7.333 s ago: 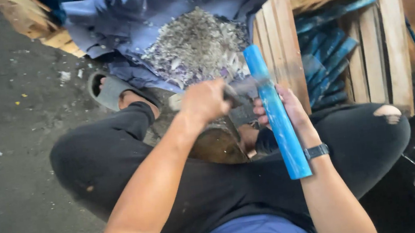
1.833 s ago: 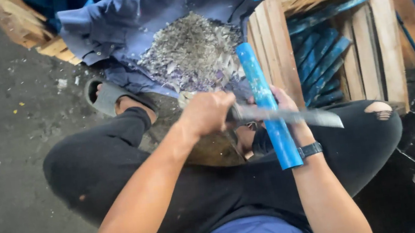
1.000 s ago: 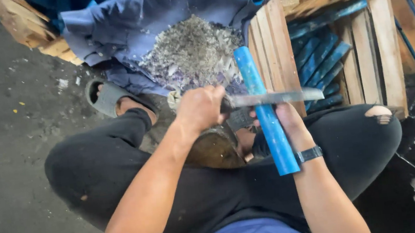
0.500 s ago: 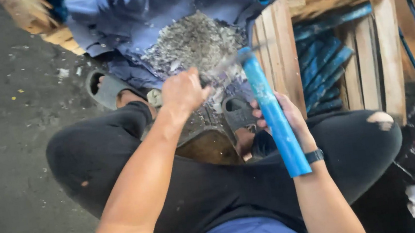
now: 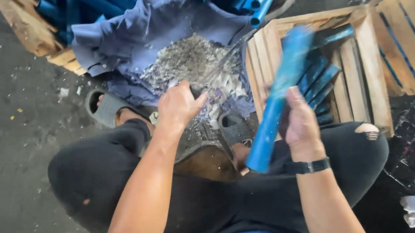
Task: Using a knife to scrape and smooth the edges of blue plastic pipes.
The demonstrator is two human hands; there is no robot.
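The right hand (image 5: 299, 124) grips the blue pipe (image 5: 281, 97) near the left hand's (image 5: 177, 104) knife (image 5: 222, 62) (blurred), whose blade could slip and cut the fingers.

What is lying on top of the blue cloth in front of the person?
A heap of pale grey shavings lies on the blue cloth. The left hand, gripping a knife, covers the heap's near edge. What is under the cloth is hidden.

Smooth blue plastic pipe (image 5: 278, 98); rough wooden crate (image 5: 367, 56); matt cloth (image 5: 147, 40).
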